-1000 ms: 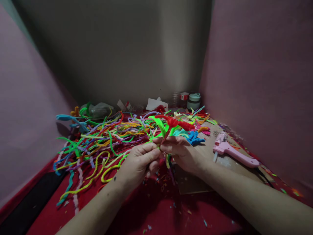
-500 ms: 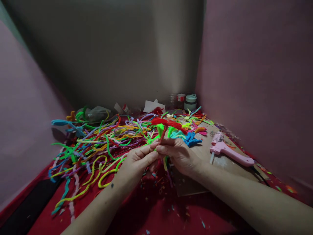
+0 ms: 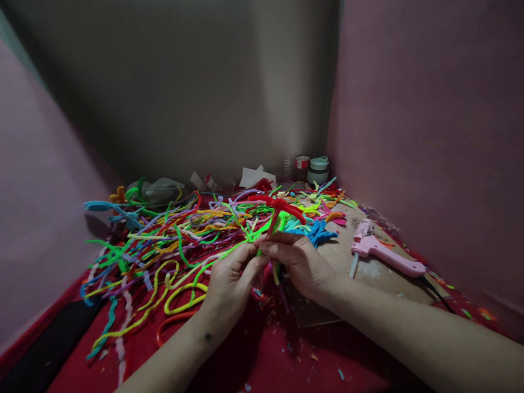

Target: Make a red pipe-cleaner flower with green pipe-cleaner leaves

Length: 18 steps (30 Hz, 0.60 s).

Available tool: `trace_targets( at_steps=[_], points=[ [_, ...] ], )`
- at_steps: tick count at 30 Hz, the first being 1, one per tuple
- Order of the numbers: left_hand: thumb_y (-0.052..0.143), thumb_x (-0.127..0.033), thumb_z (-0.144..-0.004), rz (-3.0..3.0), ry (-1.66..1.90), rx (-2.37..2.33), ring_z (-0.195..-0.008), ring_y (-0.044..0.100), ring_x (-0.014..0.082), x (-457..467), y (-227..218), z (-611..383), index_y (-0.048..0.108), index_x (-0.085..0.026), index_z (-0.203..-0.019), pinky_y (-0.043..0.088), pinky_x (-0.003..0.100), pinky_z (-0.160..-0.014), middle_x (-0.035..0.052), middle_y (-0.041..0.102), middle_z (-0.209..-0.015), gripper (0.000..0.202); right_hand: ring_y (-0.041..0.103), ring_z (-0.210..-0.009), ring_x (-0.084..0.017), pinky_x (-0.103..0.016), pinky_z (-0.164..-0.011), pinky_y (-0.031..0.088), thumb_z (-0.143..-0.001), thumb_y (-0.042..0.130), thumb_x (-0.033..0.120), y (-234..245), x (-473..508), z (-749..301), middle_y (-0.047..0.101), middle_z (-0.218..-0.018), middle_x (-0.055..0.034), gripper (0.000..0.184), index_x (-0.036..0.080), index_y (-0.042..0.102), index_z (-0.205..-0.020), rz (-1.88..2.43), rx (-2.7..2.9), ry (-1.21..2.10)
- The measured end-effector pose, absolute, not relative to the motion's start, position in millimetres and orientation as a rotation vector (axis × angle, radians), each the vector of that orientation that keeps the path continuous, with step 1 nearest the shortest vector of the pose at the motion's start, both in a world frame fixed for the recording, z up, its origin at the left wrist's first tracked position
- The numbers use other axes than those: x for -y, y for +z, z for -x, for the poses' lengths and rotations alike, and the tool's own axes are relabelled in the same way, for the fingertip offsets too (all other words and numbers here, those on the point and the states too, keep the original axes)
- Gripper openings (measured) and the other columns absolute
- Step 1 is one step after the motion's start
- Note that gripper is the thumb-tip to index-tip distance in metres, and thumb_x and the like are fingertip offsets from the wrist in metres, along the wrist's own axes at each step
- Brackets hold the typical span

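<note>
Between my two hands stands a red pipe-cleaner flower (image 3: 278, 205), its red petals spread at the top and a pale tuft (image 3: 282, 195) just above them. Thumb and fingers of my right hand (image 3: 301, 259) pinch its stem. Bright green pipe cleaners (image 3: 282, 219) show right behind the stem. My left hand (image 3: 237, 267) is closed beside the stem's lower part, its fingertips close to those of the right. A green strand seems to pass at its fingers, but the exact grip is hidden.
Many coloured pipe cleaners (image 3: 176, 234) lie heaped on the red cloth (image 3: 229, 355) to the left. A pink glue gun (image 3: 385, 255) rests on a board (image 3: 339, 259) at right. Behind stand a lidded jar (image 3: 318, 170), white paper (image 3: 252, 177) and a plastic bag (image 3: 164, 190).
The red flower has turned and tilted, so its petals point differently. My left hand has shifted slightly right and down, uncovering more of the yellow and orange loops.
</note>
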<state>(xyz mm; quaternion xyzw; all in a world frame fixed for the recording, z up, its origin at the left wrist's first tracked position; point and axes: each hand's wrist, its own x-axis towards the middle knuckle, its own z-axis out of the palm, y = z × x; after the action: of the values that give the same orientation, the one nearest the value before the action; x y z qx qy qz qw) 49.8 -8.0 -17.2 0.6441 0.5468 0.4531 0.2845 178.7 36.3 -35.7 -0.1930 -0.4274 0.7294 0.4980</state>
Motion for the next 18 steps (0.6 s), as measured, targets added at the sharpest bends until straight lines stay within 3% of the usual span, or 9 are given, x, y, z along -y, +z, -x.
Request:
trace_targets(
  at_steps=[3, 12, 18],
  points=[
    [0.054, -0.030, -0.079, -1.794, 1.206, -1.487, -0.055, 0.045, 0.0119, 8.4, -16.3, -49.7, 0.064, -0.019, -0.079, 0.036, 0.021, -0.053, -0.0011, 0.053, -0.058, 0.015, 0.054, -0.056, -0.010, -0.024, -0.057, 0.042, -0.066, 0.069, 0.024, -34.4, -34.7, -178.7, 0.062, -0.061, 0.0003, 0.013, 0.017, 0.072, -0.077, 0.469, 1.037, 1.757],
    [0.056, -0.029, -0.077, -1.636, 1.252, -1.388, -0.046, 0.043, 0.0096, 9.1, -13.9, -52.4, 0.059, -0.018, -0.060, 0.034, 0.021, -0.047, -0.0022, 0.049, -0.050, 0.021, 0.055, -0.063, -0.012, -0.028, -0.069, 0.043, -0.062, 0.073, 0.027, -31.1, -34.8, -180.8, 0.066, -0.068, -0.0004, 0.015, 0.018, 0.072, -0.074, 0.504, 1.117, 1.677],
    [0.057, -0.032, -0.078, -1.369, 1.166, -1.258, -0.041, 0.044, 0.0066, 7.0, -7.1, -48.1, 0.054, -0.016, -0.062, 0.035, 0.018, -0.042, -0.0039, 0.050, -0.050, 0.022, 0.056, -0.059, -0.011, -0.026, -0.063, 0.045, -0.068, 0.070, 0.028, -27.7, -33.9, -183.2, 0.064, -0.068, 0.0012, 0.020, 0.020, 0.070, -0.086, 0.377, 1.224, 1.742]
  ],
)
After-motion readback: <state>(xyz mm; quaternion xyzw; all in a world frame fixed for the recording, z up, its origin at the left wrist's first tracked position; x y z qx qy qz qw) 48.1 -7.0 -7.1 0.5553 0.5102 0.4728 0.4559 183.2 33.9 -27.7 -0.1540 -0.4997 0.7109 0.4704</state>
